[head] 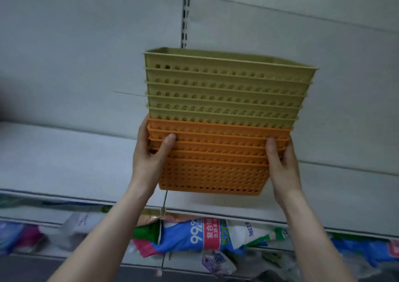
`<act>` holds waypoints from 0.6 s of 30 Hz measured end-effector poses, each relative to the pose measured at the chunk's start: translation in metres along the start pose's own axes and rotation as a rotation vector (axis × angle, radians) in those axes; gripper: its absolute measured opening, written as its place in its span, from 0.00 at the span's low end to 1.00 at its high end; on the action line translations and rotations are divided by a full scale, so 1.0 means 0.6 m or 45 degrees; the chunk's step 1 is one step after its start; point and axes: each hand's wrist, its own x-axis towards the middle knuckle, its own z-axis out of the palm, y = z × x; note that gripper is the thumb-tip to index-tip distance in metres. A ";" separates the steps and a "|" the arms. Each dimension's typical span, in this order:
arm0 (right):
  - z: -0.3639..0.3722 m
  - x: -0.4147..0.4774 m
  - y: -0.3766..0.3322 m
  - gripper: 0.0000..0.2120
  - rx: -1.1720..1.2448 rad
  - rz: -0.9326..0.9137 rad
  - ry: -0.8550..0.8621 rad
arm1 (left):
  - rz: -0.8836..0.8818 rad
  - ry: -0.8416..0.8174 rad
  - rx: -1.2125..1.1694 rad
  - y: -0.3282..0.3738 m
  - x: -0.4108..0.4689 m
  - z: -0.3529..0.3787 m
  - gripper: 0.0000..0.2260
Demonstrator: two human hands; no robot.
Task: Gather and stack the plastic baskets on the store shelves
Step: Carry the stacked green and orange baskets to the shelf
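Observation:
A nested stack of perforated plastic baskets fills the middle of the head view. Several orange baskets (213, 173) form the lower part and several olive-green baskets (224, 87) sit nested on top. My left hand (151, 154) grips the stack's left end at the orange rims, thumb on the front. My right hand (280, 163) grips the right end the same way. The stack is held in the air, just above the white shelf (64, 158).
The white back panel (86, 44) with a slotted upright (186, 16) stands behind the stack. Under the shelf edge, a lower shelf holds plastic refill bags (207, 234) and other packets in blue, pink and green.

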 end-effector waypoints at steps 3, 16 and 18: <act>0.031 -0.007 -0.065 0.20 0.037 -0.057 -0.063 | 0.006 0.058 0.010 0.060 -0.012 -0.045 0.28; 0.295 -0.084 -0.234 0.23 0.157 -0.146 -0.435 | 0.110 0.299 0.036 0.208 -0.062 -0.358 0.31; 0.352 -0.104 -0.256 0.24 0.171 -0.151 -0.475 | 0.138 0.332 0.051 0.222 -0.066 -0.421 0.32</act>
